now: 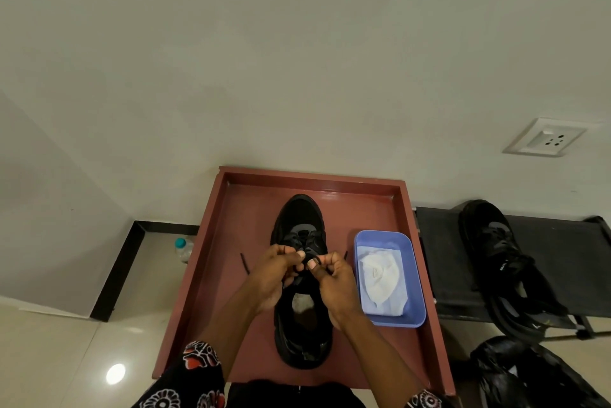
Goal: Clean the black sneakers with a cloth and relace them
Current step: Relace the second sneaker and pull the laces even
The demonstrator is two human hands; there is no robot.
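A black sneaker (301,219) stands toe-away in the middle of a reddish-brown tray table (231,242). My left hand (276,270) and my right hand (332,275) meet over its lacing, each pinching a black lace (244,264). One lace end trails to the left on the tray; another tip shows by my right hand. A white cloth (380,278) lies in a blue plastic tub (413,275) to the right of the shoe. The second black sneaker (492,242) rests on a black rack to the right.
A black rack (443,259) adjoins the tray's right side. A black bag (529,371) lies on the floor at bottom right. A clear bottle with a teal cap (182,247) stands on the floor to the left. A wall socket (545,138) sits on the wall behind.
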